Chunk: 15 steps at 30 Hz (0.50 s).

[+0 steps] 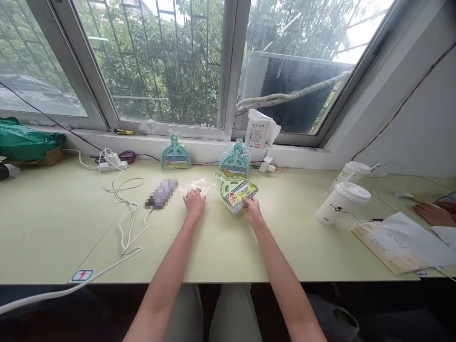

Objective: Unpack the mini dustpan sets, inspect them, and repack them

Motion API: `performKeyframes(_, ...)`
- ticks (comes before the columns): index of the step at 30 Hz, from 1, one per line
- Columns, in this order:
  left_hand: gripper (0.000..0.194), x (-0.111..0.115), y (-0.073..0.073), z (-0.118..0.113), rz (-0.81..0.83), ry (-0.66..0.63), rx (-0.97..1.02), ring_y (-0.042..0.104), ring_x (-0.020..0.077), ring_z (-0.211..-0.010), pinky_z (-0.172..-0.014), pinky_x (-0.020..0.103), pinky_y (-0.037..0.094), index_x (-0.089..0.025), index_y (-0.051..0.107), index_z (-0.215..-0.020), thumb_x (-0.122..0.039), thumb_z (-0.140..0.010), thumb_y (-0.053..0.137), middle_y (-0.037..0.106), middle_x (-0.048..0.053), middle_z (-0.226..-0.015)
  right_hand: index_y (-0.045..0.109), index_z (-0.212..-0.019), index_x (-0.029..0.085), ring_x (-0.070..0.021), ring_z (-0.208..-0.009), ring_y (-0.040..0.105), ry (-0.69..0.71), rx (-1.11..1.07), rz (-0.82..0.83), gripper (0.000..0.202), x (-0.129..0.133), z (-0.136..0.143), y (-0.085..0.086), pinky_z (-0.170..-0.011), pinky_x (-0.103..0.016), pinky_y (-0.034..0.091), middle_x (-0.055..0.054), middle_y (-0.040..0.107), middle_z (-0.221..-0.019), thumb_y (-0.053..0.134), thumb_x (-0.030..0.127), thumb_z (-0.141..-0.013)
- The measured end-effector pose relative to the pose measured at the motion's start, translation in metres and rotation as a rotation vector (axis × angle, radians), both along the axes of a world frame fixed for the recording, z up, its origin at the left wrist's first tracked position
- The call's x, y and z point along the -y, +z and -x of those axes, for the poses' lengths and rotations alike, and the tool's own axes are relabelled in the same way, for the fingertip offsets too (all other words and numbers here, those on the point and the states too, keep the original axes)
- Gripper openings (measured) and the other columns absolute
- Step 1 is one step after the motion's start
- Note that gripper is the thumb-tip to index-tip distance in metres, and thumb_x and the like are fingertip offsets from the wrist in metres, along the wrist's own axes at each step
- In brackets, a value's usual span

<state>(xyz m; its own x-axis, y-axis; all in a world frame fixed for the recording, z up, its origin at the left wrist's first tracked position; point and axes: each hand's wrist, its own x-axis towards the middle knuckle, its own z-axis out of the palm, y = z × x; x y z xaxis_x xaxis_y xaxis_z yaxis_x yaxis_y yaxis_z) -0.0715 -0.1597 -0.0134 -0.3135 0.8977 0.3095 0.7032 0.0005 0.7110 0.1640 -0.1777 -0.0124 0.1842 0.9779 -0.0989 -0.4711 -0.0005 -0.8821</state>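
My right hand (252, 209) grips the lower right edge of a small light-green dustpan and brush set (235, 191), its printed label facing up and its handle pointing to the upper left. To the left, my left hand (194, 202) rests on the table with curled fingers closed on the near edge of a clear plastic bag (202, 184). Behind the light-green set, a stack of teal dustpan sets (235, 160) leans against the wall under the window. Another wrapped teal dustpan set (175, 153) leans there further left.
On the left lie a white cable (130, 209), a blurred-out object (162, 193) and a power strip (113, 164). Lidded paper cups (338, 204) and a paper bag (399, 242) are on the right. Another person's hand (432, 213) is at the far right. A tissue pack (257, 132) sits on the sill.
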Motion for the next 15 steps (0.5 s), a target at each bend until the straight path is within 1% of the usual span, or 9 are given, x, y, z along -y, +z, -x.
performKeyframes(2,0.024,0.003,-0.001,-0.001,-0.002,-0.006,-0.015,0.037,0.0368,-0.123,-0.103,0.049,0.026,-0.02,0.065,-0.092,-0.034,-0.074,0.066,0.057,0.018,-0.113,0.062,-0.087,0.016,-0.0195,-0.073,0.07,0.041,0.035,0.016,0.021,0.001,-0.004,0.003,-0.065,-0.032,0.06,-0.005,0.073,-0.084,0.071,0.016,-0.067)
performKeyframes(4,0.018,0.003,-0.002,0.001,0.004,-0.024,-0.005,0.038,0.0372,-0.122,-0.102,0.048,0.027,-0.019,0.066,-0.086,-0.032,-0.073,0.066,0.058,0.018,-0.113,0.063,-0.088,0.015,-0.0196,-0.073,0.071,0.094,0.063,0.026,0.021,0.003,-0.009,0.006,-0.064,-0.031,0.059,-0.006,0.074,-0.085,0.07,0.015,-0.068)
performKeyframes(6,0.008,0.001,-0.001,0.004,0.026,-0.028,-0.036,0.043,0.0357,-0.118,-0.101,0.046,0.028,-0.019,0.067,-0.079,-0.025,-0.075,0.063,0.06,0.017,-0.109,0.064,-0.089,0.015,-0.0197,-0.074,0.071,0.166,0.098,0.043,0.021,0.005,-0.014,0.01,-0.065,-0.03,0.059,-0.007,0.074,-0.088,0.07,0.015,-0.069)
performKeyframes(7,0.008,0.0,0.0,0.006,0.048,-0.017,-0.071,0.046,0.0346,-0.116,-0.1,0.045,0.029,-0.019,0.068,-0.078,-0.023,-0.075,0.062,0.062,0.016,-0.107,0.064,-0.089,0.014,-0.0197,-0.075,0.071,0.206,0.121,0.053,0.021,0.006,-0.016,0.012,-0.065,-0.03,0.059,-0.008,0.074,-0.089,0.07,0.015,-0.069)
performKeyframes(8,0.009,-0.001,0.001,0.007,0.081,0.002,-0.099,0.049,0.0334,-0.113,-0.098,0.045,0.03,-0.019,0.069,-0.078,-0.022,-0.076,0.061,0.063,0.015,-0.106,0.064,-0.09,0.014,-0.02,-0.076,0.071,0.246,0.144,0.063,0.022,0.007,-0.018,0.013,-0.066,-0.03,0.059,-0.008,0.074,-0.091,0.07,0.015,-0.069)
performKeyframes(10,0.01,-0.002,0.004,0.01,0.176,0.036,-0.104,0.054,0.0311,-0.106,-0.095,0.044,0.033,-0.021,0.071,-0.079,-0.025,-0.077,0.062,0.067,0.011,-0.102,0.065,-0.09,0.014,-0.0206,-0.078,0.071,0.309,0.186,0.086,0.023,0.008,-0.021,0.015,-0.067,-0.03,0.059,-0.009,0.074,-0.093,0.071,0.014,-0.069)
performKeyframes(12,0.012,-0.002,0.007,0.012,0.243,0.067,-0.054,0.058,0.0291,-0.099,-0.092,0.043,0.035,-0.023,0.072,-0.08,-0.031,-0.076,0.064,0.069,0.008,-0.095,0.065,-0.09,0.014,-0.0212,-0.079,0.071,0.332,0.216,0.109,0.022,0.008,-0.024,0.015,-0.068,-0.03,0.059,-0.009,0.074,-0.093,0.071,0.013,-0.068)
performKeyframes(13,0.013,-0.002,0.008,0.014,0.249,0.085,-0.031,0.059,0.0285,-0.097,-0.092,0.043,0.035,-0.024,0.072,-0.08,-0.033,-0.077,0.063,0.07,0.008,-0.091,0.065,-0.089,0.014,-0.0214,-0.078,0.071,0.324,0.229,0.122,0.021,0.007,-0.025,0.014,-0.067,-0.03,0.059,-0.009,0.074,-0.092,0.07,0.012,-0.068)
performKeyframes(15,0.015,-0.002,0.009,0.015,0.196,0.145,-0.024,0.058,0.0289,-0.099,-0.091,0.044,0.036,-0.024,0.071,-0.082,-0.034,-0.08,0.061,0.07,0.008,-0.093,0.065,-0.087,0.014,-0.0215,-0.077,0.071,0.273,0.245,0.143,0.019,0.005,-0.026,0.013,-0.066,-0.03,0.059,-0.009,0.074,-0.09,0.068,0.01,-0.069)
